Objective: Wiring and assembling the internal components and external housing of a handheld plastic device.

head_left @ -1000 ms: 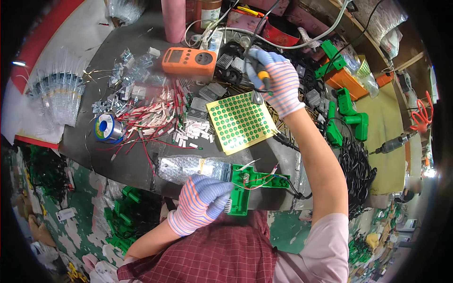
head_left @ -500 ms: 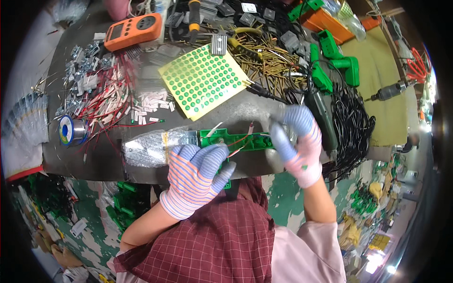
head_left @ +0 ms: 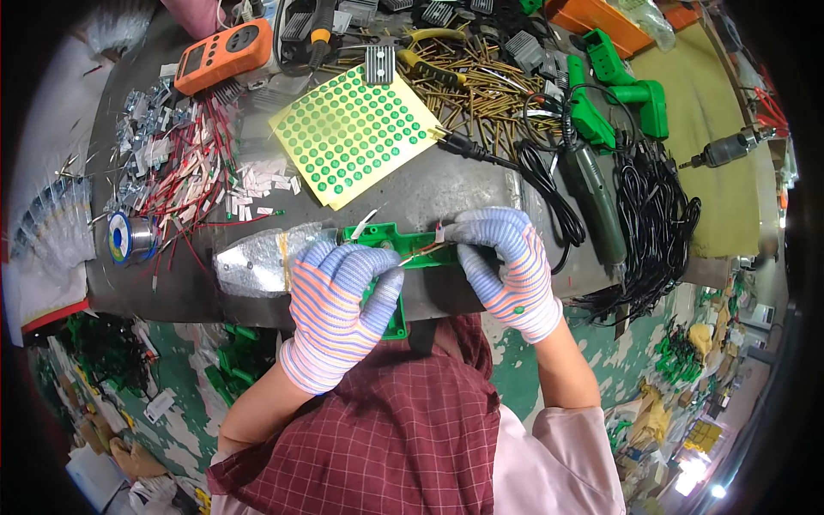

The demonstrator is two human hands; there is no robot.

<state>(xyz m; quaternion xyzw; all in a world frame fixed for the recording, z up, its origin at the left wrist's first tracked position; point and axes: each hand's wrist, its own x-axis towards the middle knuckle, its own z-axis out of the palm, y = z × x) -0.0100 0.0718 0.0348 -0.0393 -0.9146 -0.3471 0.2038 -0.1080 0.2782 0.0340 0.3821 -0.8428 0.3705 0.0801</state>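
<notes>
A green plastic housing (head_left: pixel 417 247) lies near the table's front edge, open side up, with thin red and white wires (head_left: pixel 422 251) in it. My left hand (head_left: pixel 342 307), in a striped knit glove, pinches the wires' end over the housing's left part. Gloved alike, my right hand (head_left: pixel 513 273) has its fingers and thumb around the housing's right end, hiding that end. A shiny silver piece in clear wrap (head_left: pixel 254 264) extends left from the housing. Below the left fingers, another green plastic part (head_left: pixel 396 324) shows at the table edge.
A yellow sheet of green round stickers (head_left: pixel 356 137) lies ahead. To the left are a solder spool (head_left: pixel 122 238), red wires (head_left: pixel 184 172) and an orange meter (head_left: pixel 225 58). Brass-coloured rods (head_left: pixel 468 81), black cables (head_left: pixel 652 206) and a dark electric screwdriver (head_left: pixel 596 206) sit to the right.
My right hand has come left and down onto the housing's right end, its fingers closing there. The left hand has shifted slightly left and stays at the wires.
</notes>
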